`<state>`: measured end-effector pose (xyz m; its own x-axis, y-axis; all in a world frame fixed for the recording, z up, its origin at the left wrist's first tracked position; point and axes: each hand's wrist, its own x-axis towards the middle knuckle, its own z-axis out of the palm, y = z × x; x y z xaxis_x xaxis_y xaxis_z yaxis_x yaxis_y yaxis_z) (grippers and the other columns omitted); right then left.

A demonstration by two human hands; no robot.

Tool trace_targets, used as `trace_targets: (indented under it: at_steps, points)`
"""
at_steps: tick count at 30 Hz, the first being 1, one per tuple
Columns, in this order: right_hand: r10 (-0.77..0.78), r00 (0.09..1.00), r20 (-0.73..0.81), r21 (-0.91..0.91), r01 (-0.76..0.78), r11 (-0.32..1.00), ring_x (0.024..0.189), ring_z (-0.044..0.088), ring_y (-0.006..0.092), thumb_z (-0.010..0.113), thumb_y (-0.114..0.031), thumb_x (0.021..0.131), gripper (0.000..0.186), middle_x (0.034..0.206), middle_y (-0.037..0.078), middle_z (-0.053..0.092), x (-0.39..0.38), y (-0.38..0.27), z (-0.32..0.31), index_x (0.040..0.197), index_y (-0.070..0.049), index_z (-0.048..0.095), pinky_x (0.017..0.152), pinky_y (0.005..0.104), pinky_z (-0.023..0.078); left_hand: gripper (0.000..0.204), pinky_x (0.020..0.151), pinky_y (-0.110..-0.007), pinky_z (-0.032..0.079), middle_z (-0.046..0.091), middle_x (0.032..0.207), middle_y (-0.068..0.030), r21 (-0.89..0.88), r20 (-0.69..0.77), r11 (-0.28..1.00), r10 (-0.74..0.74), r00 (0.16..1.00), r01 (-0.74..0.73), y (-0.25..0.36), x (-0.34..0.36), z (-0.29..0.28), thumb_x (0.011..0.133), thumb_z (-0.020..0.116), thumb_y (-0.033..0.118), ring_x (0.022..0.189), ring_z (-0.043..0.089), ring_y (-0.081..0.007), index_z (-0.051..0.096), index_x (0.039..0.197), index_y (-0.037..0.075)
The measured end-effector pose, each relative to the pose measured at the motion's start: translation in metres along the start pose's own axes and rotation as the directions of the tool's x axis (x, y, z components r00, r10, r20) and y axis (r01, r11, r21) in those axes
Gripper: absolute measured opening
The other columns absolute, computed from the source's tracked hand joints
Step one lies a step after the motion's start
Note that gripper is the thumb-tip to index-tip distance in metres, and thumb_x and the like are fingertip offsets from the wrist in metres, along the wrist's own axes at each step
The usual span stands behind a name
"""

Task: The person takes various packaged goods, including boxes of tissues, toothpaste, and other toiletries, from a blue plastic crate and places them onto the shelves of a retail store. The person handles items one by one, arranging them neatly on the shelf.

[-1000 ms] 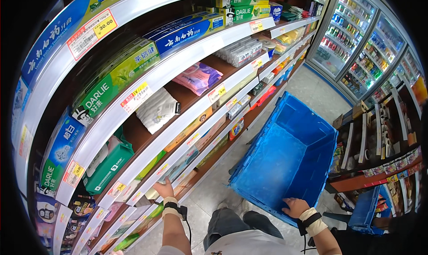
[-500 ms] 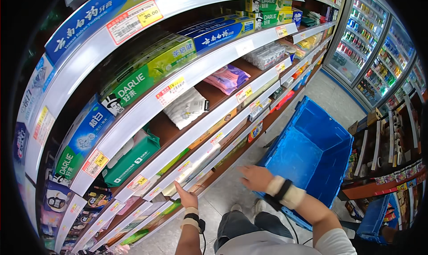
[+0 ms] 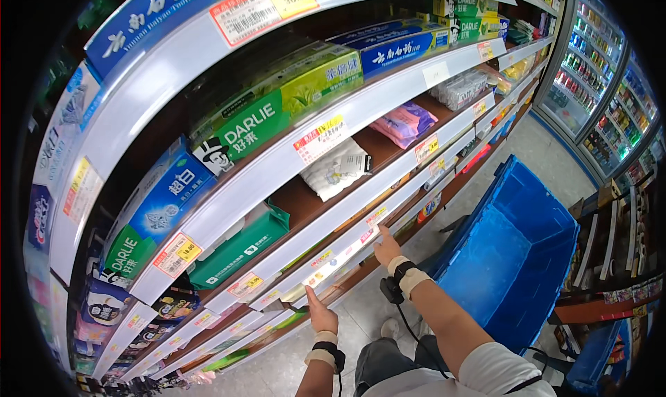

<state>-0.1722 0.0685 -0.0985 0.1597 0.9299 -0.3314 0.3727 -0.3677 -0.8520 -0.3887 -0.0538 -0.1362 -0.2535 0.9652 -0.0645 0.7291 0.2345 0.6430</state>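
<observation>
My left hand [image 3: 323,318] is at the front of a lower shelf, one finger or thumb stretched up beside the shelf's price rail [image 3: 320,271]. Farther along the same rail, my right hand [image 3: 387,249] reaches with a digit extended against its edge. Both look open; their other fingers are partly hidden, and no held item shows. Just above the rail sit a green soft pack of tissues or wipes [image 3: 239,255] and a white plastic-wrapped pack [image 3: 338,171]. Black straps with small devices circle both wrists.
A big blue plastic crate [image 3: 485,258] stands on the floor to my right. Toothpaste boxes [image 3: 257,123] and a pink-purple pack [image 3: 404,124] line the shelves. Glass-door drink coolers [image 3: 590,71] are at the far right, with another shelf rack [image 3: 610,244] nearer. Cables hang from my wrists.
My right hand has moved left from beside the crate to the shelf rail. My left hand stays by the lower shelf. The view has shifted, so shelves and crate appear farther right.
</observation>
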Motion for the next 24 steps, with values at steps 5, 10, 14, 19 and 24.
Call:
trace_targets:
  at_steps: [5,10,14,19,24]
  points:
    - [-0.029,0.998,-0.054,-0.169,0.02,0.985,0.085,0.056,0.04,0.047,-0.014,0.077,0.044,0.09,0.026,0.058,-0.001,0.008,-0.011,0.119,-0.008,0.036,0.077,0.0432,0.043,0.084,0.094,-0.035,0.035,0.02,0.138,-0.0212,-0.053,0.001,0.998,0.032,0.999,-0.032,-0.002,-0.009,0.009,0.062,0.042,-0.015,0.123,0.03,-0.0351,0.01,0.137,0.007]
    - [0.125,0.989,-0.079,-0.169,-0.137,0.976,0.091,0.054,0.0416,0.042,-0.022,0.081,0.039,0.096,0.028,0.057,-0.006,0.006,-0.012,0.114,0.0,0.04,0.081,0.0442,0.042,0.082,0.097,-0.036,0.033,0.011,0.141,-0.0201,0.022,-0.01,0.981,0.195,0.981,-0.195,-0.011,-0.021,0.008,0.061,0.041,-0.016,0.125,0.025,-0.0366,0.014,0.136,0.005]
    - [0.2,0.969,-0.147,-0.092,-0.214,0.972,0.095,0.053,0.0424,0.037,-0.029,0.084,0.04,0.1,0.029,0.055,-0.004,0.008,-0.012,0.107,0.003,0.043,0.084,0.0446,0.041,0.079,0.098,-0.036,0.031,0.013,0.14,-0.0216,0.092,0.047,0.965,0.243,0.969,-0.247,-0.013,-0.022,0.004,0.062,0.041,-0.016,0.124,0.026,-0.0379,0.015,0.135,0.002]
    - [0.25,0.961,-0.118,-0.196,-0.269,0.943,0.09,0.055,0.0419,0.036,-0.03,0.085,0.042,0.096,0.027,0.057,-0.015,-0.01,-0.009,0.107,0.005,0.042,0.082,0.046,0.042,0.078,0.1,-0.037,0.029,0.021,0.135,-0.0279,0.051,0.08,0.97,0.234,0.969,-0.238,-0.022,-0.021,0.006,0.064,0.041,-0.015,0.124,0.026,-0.0387,0.012,0.135,-0.001]
    - [0.224,0.969,-0.1,-0.226,-0.241,0.944,0.087,0.056,0.041,0.034,-0.033,0.086,0.045,0.094,0.028,0.057,-0.021,-0.003,-0.013,0.106,0.006,0.04,0.078,0.0464,0.043,0.077,0.099,-0.037,0.029,0.021,0.135,-0.0283,0.014,0.101,0.969,0.243,0.965,-0.246,-0.021,-0.028,0.01,0.064,0.04,-0.015,0.124,0.025,-0.0393,0.011,0.134,-0.003]
